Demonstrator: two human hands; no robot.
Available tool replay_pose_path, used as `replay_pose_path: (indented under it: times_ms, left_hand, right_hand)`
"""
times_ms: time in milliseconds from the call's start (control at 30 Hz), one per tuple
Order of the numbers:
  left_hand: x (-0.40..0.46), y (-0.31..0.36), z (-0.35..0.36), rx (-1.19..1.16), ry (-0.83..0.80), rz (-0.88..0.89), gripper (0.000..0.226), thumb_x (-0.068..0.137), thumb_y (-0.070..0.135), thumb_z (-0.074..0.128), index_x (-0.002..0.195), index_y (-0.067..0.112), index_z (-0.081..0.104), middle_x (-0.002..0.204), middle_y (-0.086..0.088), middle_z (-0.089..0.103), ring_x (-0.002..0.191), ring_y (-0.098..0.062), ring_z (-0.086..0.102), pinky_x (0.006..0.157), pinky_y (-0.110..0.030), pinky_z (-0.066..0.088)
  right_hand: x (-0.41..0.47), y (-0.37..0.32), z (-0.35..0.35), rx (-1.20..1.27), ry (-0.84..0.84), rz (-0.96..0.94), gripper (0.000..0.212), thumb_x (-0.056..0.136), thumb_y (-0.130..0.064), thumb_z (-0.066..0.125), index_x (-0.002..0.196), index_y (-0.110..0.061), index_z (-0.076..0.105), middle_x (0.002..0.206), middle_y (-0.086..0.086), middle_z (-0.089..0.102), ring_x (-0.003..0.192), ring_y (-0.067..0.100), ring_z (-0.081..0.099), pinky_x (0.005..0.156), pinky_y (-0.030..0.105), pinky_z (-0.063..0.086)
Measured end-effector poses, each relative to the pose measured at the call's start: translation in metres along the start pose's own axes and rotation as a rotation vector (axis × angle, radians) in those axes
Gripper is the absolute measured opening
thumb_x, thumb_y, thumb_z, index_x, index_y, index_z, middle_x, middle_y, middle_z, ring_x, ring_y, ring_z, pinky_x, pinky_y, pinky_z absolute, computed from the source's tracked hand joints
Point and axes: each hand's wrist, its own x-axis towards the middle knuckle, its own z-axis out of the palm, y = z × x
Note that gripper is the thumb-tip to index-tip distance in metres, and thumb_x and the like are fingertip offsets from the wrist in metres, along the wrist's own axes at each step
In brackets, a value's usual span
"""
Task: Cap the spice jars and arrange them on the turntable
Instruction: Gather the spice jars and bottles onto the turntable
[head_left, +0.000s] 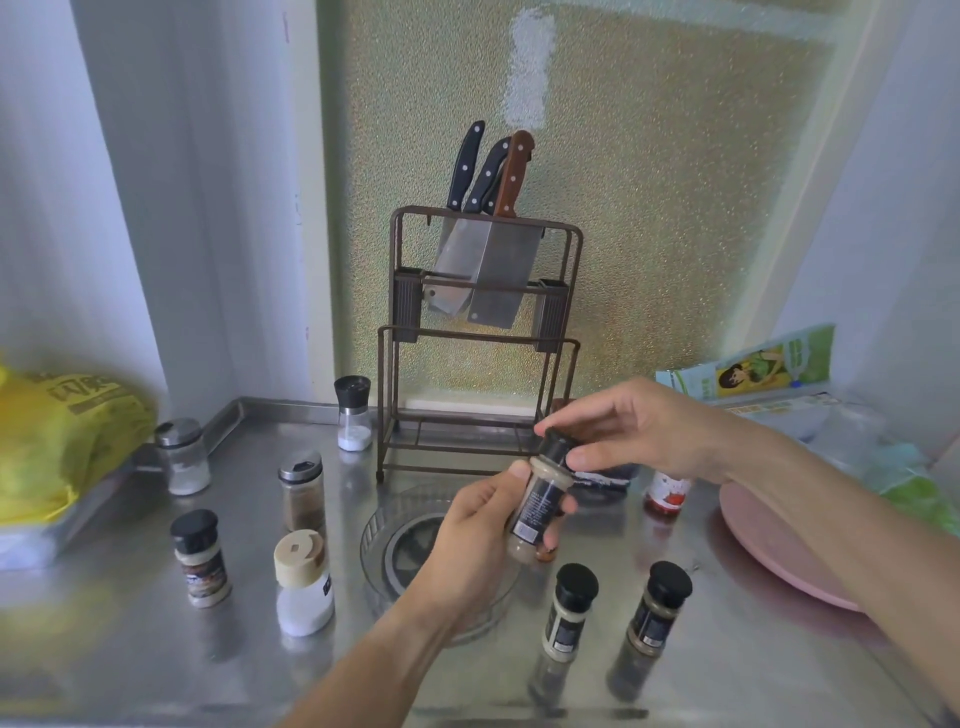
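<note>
At the centre of the frame the right hand reaches in from the right, its thumb and fingers pinching the black cap that sits on top of a tilted spice jar. The left hand, coming up from the lower middle of the frame, has its fingers curled round the jar's body, thumb pressed near the neck. The jar holds pale powder and has a dark label; it is held in the air just above the clear turntable, which lies on the steel desk below the hands.

Lower right of the hands, two capped jars with black lids stand near each other: one nearer the turntable, another to its right. Left of the turntable stand a jar with a cream lid and white contents, a black-lidded jar further left, and a metal-topped shaker with brown contents behind them. Further back at the left are a metal-topped shaker with white contents and a black-topped grinder holding white grains.

Behind the hands a brown wire rack holds cleavers and knives against the textured wall. To the right of the hands a red-labelled jar shows beneath the right wrist, just beside a pink plate. A yellow bag lies at the left edge, and a green printed box sits at the upper right of the desk.
</note>
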Motion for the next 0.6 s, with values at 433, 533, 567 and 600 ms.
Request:
replay_pose_path:
  times_ms: [433, 533, 567, 600]
  left_hand:
    - [0.004, -0.011, 0.005, 0.524, 0.223, 0.122, 0.041, 0.087, 0.018, 0.081, 0.126, 0.025, 0.071, 0.106, 0.013, 0.08, 0.097, -0.004, 0.075, 0.078, -0.016, 0.056]
    - [0.011, -0.013, 0.0, 0.871, 0.254, 0.092, 0.047, 0.089, 0.032, 0.078, 0.134, 0.034, 0.064, 0.12, 0.024, 0.07, 0.11, 0.007, 0.066, 0.09, -0.011, 0.052]
    - [0.014, -0.015, -0.002, 0.944, 0.243, 0.075, 0.045, 0.09, 0.035, 0.075, 0.134, 0.032, 0.065, 0.124, 0.022, 0.07, 0.113, 0.005, 0.065, 0.096, -0.017, 0.053]
    - [0.016, -0.018, -0.004, 0.988, 0.232, 0.057, 0.042, 0.092, 0.037, 0.072, 0.133, 0.031, 0.066, 0.126, 0.019, 0.071, 0.114, 0.003, 0.065, 0.101, -0.025, 0.054]
  right_hand:
    - [0.006, 0.007, 0.01, -0.344, 0.131, 0.145, 0.021, 0.078, -0.023, 0.088, 0.097, -0.016, 0.081, 0.088, -0.002, 0.082, 0.085, 0.014, 0.077, 0.087, 0.034, 0.062]
    - [0.004, 0.015, 0.007, -0.558, 0.188, 0.235, 0.024, 0.074, -0.03, 0.089, 0.095, -0.022, 0.079, 0.087, -0.007, 0.079, 0.084, 0.013, 0.075, 0.085, 0.04, 0.061]
    - [0.003, 0.021, 0.009, -0.631, 0.207, 0.269, 0.024, 0.074, -0.029, 0.087, 0.096, -0.022, 0.078, 0.09, -0.008, 0.077, 0.086, 0.013, 0.073, 0.084, 0.039, 0.06]
    - [0.002, 0.027, 0.012, -0.702, 0.22, 0.306, 0.026, 0.075, -0.029, 0.086, 0.097, -0.023, 0.076, 0.094, -0.007, 0.076, 0.088, 0.015, 0.071, 0.083, 0.037, 0.058]
